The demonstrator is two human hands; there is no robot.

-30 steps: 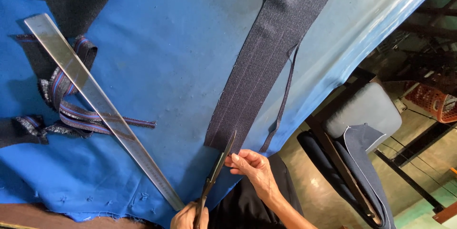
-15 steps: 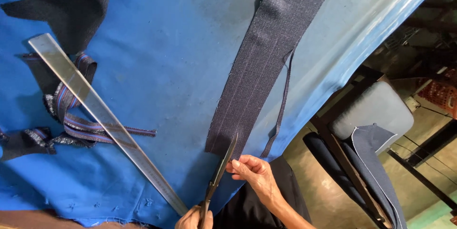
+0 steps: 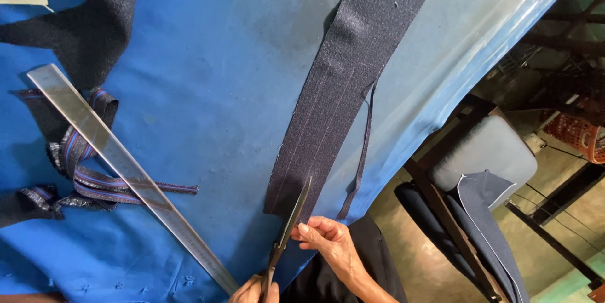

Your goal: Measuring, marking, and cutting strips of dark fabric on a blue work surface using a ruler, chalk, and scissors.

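Your right hand (image 3: 333, 244) pinches the near end of the dark fabric strip (image 3: 343, 92) between curled fingertips, while your left hand (image 3: 253, 290), mostly cut off at the frame's bottom, is closed around the scissors (image 3: 288, 234), whose blades point up into the strip's edge. The strip is coarse, woven and chalk-lined, running lengthwise from you up and rightward across the blue table cover (image 3: 208, 76). A long metal ruler (image 3: 129, 174) lies diagonally to the left over striped scraps (image 3: 82, 171).
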